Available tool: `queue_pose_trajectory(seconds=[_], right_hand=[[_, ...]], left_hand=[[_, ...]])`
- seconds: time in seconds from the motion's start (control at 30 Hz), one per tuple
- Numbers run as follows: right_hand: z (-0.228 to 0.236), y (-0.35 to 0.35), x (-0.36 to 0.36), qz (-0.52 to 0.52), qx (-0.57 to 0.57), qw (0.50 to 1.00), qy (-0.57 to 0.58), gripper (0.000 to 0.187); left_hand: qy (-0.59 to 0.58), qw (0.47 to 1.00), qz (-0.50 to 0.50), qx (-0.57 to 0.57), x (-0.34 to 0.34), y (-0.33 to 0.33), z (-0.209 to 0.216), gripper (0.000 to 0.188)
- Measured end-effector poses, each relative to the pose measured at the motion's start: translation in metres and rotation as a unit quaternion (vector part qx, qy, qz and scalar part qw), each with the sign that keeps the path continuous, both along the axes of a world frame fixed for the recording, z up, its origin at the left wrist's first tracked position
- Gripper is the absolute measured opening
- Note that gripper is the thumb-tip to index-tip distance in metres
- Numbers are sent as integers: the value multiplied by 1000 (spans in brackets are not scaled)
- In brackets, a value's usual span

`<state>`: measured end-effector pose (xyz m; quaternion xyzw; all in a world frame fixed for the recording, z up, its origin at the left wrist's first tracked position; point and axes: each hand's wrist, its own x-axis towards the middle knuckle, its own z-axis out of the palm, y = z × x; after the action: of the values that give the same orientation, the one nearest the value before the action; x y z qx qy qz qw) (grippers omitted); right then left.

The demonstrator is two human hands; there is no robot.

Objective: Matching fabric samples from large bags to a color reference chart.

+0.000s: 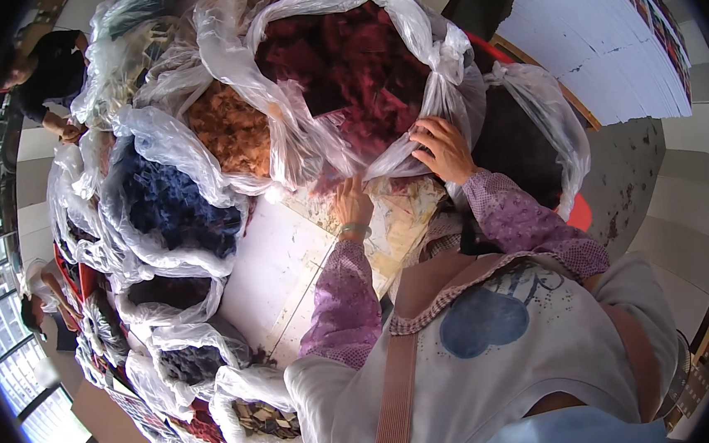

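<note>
A large clear plastic bag [228, 44] stands open in front of me, filled with dark red fluffy scraps [358, 55] and a few flat dark pieces. My right hand [449, 151] is at the bag's near right rim, its fingers curled over the gathered plastic and the thumb on the near side. Lower and to the left, my left hand [352, 207] is at the bag's near edge with the fingers drawn together. Whatever lies between its fingertips is hidden. Beneath the hands is a worn, yellowish stained board [408, 209] with reddish bits near the bag.
Open bags of orange scraps [231, 131], blue scraps [178, 202] and grey scraps [191, 363] crowd the left. A dark-filled bag [523, 141] stands right. Stacked printed sheets [598, 36] rise at far right. Two people, one in black [51, 74], are at the left.
</note>
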<state>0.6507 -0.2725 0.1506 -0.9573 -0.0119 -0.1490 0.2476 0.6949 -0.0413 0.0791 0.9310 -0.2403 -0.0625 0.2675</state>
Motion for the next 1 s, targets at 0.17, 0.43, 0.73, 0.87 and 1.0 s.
queue_pose_trajectory(seconds=[0.17, 0.43, 0.73, 0.87, 1.0], right_hand=[[12, -5, -13, -73, 14, 997, 6, 30], [-36, 0, 22, -472, 256, 842, 51, 81], [-78, -18, 30, -517, 321, 793, 10, 25], [-73, -28, 34, -495, 651, 574, 35, 14], [-98, -59, 6, -361, 834, 416, -32, 12]], left_hand=[[146, 963, 204, -94, 0, -27, 0, 38], [158, 879, 399, -209, -18, -91, -18, 50], [463, 546, 523, -462, -20, -91, -15, 36], [534, 457, 512, -493, -22, -105, -67, 24], [325, 845, 233, -355, -31, -107, -79, 21]])
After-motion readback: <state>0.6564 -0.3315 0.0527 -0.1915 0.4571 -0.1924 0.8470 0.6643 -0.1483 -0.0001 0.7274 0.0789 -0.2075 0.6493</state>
